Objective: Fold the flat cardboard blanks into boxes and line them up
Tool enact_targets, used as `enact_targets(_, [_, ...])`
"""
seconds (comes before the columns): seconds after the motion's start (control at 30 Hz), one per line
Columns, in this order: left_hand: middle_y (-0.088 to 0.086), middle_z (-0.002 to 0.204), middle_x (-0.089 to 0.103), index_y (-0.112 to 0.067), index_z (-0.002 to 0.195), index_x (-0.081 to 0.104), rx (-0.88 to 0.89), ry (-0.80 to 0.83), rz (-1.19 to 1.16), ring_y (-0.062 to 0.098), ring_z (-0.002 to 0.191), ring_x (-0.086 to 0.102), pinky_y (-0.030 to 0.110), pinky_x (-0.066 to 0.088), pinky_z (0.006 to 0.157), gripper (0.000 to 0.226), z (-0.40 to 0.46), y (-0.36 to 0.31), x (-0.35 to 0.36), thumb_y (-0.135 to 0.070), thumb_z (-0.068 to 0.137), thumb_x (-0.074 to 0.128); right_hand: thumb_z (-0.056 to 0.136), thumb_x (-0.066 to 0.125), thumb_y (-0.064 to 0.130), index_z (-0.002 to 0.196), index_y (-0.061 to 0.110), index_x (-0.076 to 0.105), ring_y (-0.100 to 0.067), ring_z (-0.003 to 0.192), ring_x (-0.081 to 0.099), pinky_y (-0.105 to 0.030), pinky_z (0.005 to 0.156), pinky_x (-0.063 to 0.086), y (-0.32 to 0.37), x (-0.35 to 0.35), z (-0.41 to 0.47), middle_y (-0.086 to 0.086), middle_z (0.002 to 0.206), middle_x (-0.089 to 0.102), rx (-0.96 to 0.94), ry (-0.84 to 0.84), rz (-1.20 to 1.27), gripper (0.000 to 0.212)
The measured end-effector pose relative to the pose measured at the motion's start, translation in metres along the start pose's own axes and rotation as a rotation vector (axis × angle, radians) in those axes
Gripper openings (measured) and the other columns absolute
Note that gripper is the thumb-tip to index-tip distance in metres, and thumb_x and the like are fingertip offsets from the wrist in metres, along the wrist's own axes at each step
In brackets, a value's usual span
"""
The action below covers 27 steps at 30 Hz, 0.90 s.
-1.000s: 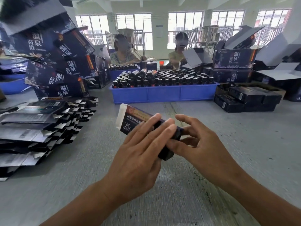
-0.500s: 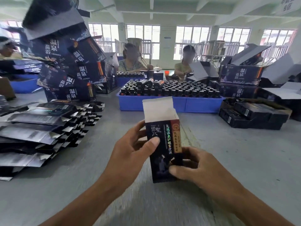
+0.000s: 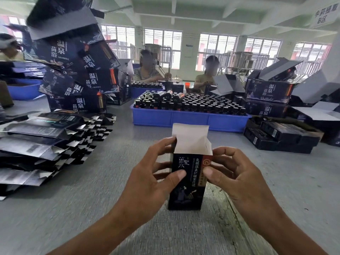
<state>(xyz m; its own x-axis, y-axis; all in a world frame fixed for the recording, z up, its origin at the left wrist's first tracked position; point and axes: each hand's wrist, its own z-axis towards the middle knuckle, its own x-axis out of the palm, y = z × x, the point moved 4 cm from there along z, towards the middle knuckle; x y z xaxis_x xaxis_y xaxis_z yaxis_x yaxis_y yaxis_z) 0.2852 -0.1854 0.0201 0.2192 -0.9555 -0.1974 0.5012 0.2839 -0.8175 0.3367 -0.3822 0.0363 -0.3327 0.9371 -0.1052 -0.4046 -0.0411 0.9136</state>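
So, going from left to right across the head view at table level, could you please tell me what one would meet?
Stack of flat blanks → left hand → upright box with its top flap open → right hand → dark packed cartons at the far right.

The sides of the box [image 3: 186, 181] are hidden by the hands [image 3: 147, 183]. The flat blanks [image 3: 42, 140] are cut off at the left edge. The tiny print on the box is too blurred to be read.
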Motion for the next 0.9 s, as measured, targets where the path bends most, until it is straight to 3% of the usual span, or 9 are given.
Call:
enact_targets(0.17, [-0.013,0.135,0.06,-0.052,0.136,0.05,0.033,0.029,0.028,0.011,0.121,0.063,0.03,0.058,0.092,0.055,-0.001,0.002,0.001,-0.034,0.088,0.07,0.08,0.071,0.032,0.121,0.061,0.055,0.003,0.108,0.066,-0.008,0.077,0.052,0.008,0.003,-0.005,0.025,0.119,0.067,-0.093,0.004,-0.146,0.053])
enact_targets(0.3, [-0.004,0.129,0.065,-0.049,0.133,0.055,0.019,0.036,0.004,0.016,0.12,0.064,0.036,0.058,0.093,0.049,-0.001,0.003,0.001,-0.033,0.089,0.071,0.086,0.067,0.033,0.126,0.063,0.054,0.006,0.113,0.062,-0.007,0.078,0.051,0.011,0.005,-0.006,0.03,0.122,0.064,-0.141,0.058,-0.218,0.051])
enact_targets(0.47, [-0.01,0.124,0.069,-0.048,0.124,0.062,0.027,-0.006,-0.027,0.012,0.116,0.066,0.025,0.056,0.092,0.035,0.001,-0.001,-0.002,-0.042,0.09,0.066,0.092,0.059,0.046,0.129,0.059,0.055,0.009,0.115,0.059,-0.004,0.083,0.047,0.013,0.005,-0.007,0.03,0.128,0.061,-0.163,0.069,-0.311,0.04])
enact_targets(0.67, [-0.021,0.128,0.061,-0.041,0.111,0.07,0.115,-0.099,0.008,0.004,0.124,0.058,0.01,0.048,0.089,0.019,0.003,-0.014,-0.004,-0.041,0.095,0.061,0.091,0.052,0.049,0.122,0.058,0.061,0.006,0.118,0.058,-0.011,0.089,0.05,0.018,0.006,-0.007,0.031,0.127,0.06,-0.208,0.026,-0.328,0.033])
enact_targets(0.8, [-0.021,0.129,0.062,-0.037,0.112,0.071,0.139,-0.078,0.048,0.002,0.124,0.058,0.009,0.048,0.089,0.023,0.002,-0.02,-0.003,-0.043,0.096,0.056,0.087,0.06,0.044,0.113,0.049,0.069,0.007,0.129,0.05,-0.026,0.101,0.047,0.025,0.005,-0.01,0.036,0.139,0.05,-0.272,-0.042,-0.329,0.028])
enact_targets(0.9, [-0.023,0.127,0.063,-0.034,0.112,0.072,0.14,-0.085,0.059,0.0,0.123,0.058,0.008,0.048,0.088,0.02,0.001,-0.022,-0.003,-0.039,0.098,0.059,0.084,0.064,0.038,0.1,0.043,0.067,0.007,0.116,0.061,-0.02,0.095,0.053,0.027,0.005,-0.011,0.035,0.13,0.058,-0.264,-0.081,-0.285,0.017])
